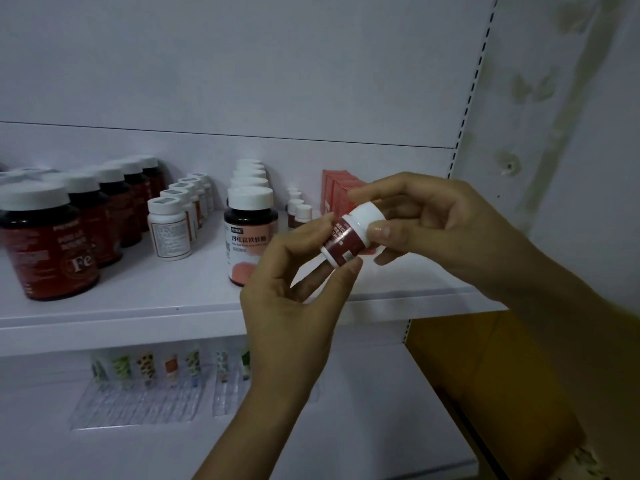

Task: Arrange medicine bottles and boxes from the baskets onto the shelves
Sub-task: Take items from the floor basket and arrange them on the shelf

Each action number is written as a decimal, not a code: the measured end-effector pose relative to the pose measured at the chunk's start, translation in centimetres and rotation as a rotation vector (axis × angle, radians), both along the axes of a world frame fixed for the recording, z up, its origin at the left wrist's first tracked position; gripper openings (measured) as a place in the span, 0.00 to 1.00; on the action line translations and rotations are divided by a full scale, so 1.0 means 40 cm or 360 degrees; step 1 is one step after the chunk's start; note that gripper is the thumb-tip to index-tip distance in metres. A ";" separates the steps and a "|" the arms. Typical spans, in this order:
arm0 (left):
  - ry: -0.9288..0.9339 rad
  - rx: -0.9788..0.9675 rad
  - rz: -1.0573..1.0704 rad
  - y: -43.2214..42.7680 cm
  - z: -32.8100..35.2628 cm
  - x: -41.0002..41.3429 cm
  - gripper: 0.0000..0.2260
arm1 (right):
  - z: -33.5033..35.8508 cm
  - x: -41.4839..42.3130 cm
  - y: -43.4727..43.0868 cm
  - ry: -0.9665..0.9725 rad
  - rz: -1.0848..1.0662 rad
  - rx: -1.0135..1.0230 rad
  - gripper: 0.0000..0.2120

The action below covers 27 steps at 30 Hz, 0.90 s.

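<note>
You hold a small bottle [346, 239] in both hands, tilted, in front of the shelf [156, 306]. Your left hand [294, 299] pinches its dark red label end between thumb and fingertips. Your right hand [446, 230] curls thumb and fingers round its white cap. Just behind your right fingers stand red boxes [334, 192]. Behind your left fingertips is a row of little bottles [300, 211], and left of those are big jars [247, 237] with pink labels.
</note>
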<state>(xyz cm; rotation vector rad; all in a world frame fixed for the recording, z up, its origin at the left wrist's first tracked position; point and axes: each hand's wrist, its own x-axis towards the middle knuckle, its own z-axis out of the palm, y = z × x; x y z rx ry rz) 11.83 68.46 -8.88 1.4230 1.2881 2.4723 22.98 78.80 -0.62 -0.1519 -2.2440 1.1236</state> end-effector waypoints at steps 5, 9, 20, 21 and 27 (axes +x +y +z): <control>0.0204 -0.0260 0.0057 0.047 -0.025 -0.045 0.20 | 0.031 -0.039 0.053 -0.0102 -0.0185 0.0125 0.13; 0.0818 -0.0757 0.0403 0.111 -0.024 -0.102 0.19 | 0.081 -0.134 0.169 -0.0181 -0.0512 0.0320 0.14; 0.1174 -0.1160 0.0768 0.166 -0.060 -0.129 0.21 | 0.154 -0.508 0.382 -0.0697 -0.0532 0.0857 0.12; 0.1171 -0.1180 0.0775 0.168 -0.059 -0.129 0.22 | 0.156 -0.532 0.394 -0.0720 -0.0537 0.0876 0.12; 0.1159 -0.1216 0.0802 0.172 -0.054 -0.124 0.22 | 0.123 -0.613 0.423 -0.0899 -0.0507 0.1050 0.13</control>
